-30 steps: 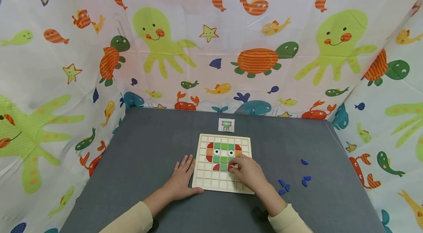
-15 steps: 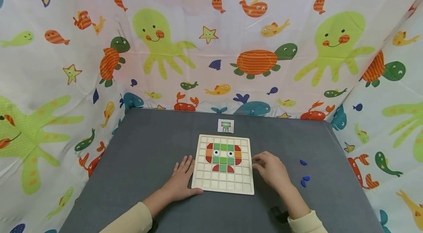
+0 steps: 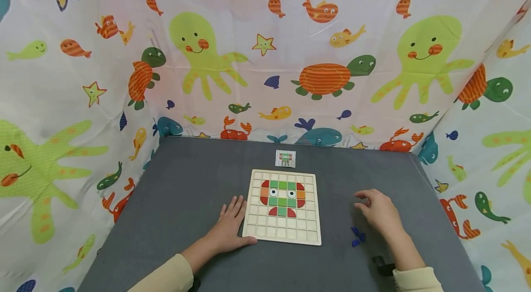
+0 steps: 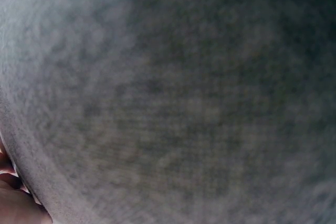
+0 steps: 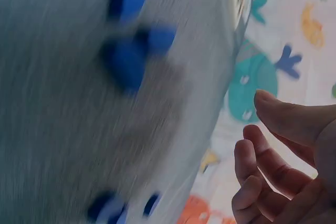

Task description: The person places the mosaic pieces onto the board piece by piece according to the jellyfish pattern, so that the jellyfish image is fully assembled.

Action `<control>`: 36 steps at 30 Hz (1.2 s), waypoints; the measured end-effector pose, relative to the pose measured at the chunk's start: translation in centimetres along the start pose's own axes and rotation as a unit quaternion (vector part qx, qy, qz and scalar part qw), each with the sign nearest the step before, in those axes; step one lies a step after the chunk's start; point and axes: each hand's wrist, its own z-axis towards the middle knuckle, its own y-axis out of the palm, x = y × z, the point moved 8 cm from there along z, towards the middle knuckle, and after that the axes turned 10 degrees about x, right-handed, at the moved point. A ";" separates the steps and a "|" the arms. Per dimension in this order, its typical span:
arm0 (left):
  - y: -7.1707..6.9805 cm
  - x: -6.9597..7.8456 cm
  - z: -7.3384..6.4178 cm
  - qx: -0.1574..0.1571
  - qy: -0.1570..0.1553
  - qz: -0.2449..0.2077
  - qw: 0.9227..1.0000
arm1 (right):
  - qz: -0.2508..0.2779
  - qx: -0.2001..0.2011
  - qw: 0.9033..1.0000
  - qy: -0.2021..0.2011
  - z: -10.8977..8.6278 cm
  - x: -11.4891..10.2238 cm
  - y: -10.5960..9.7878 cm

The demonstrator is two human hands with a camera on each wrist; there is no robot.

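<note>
One board (image 3: 282,233) lies central; left hand (image 3: 227,230), straight-fingered, at its eight o'clock; right hand (image 3: 380,213), thumb and fingertips parted, seemingly empty, toward three o'clock; blue pieces (image 3: 355,243) at four o'clock; a light edge pinch should lift each cleanly.

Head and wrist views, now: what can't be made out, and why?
Left grip: left wrist view, mostly cut off by the left edge.
Grey surface: left wrist view, too blurred to identify.
Blue pieces: right wrist view, outlines blurred, one cut off by the top edge.
Total count of blue pieces: head view, right grip and forearm may cover some.
Card: head view, pattern details too small.
</note>
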 end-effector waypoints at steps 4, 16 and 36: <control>0.0 0.0 0.1 0.001 -0.001 0.001 1.000 | -0.016 -0.008 1.000 0.021 0.4 2.9 -1.0; 0.0 0.2 0.2 0.003 0.005 0.001 1.000 | -0.030 0.001 0.998 0.062 1.4 8.4 -1.2; -0.3 0.0 0.0 0.002 -0.006 -0.003 1.000 | -0.022 -0.039 0.998 0.039 2.0 9.0 -0.1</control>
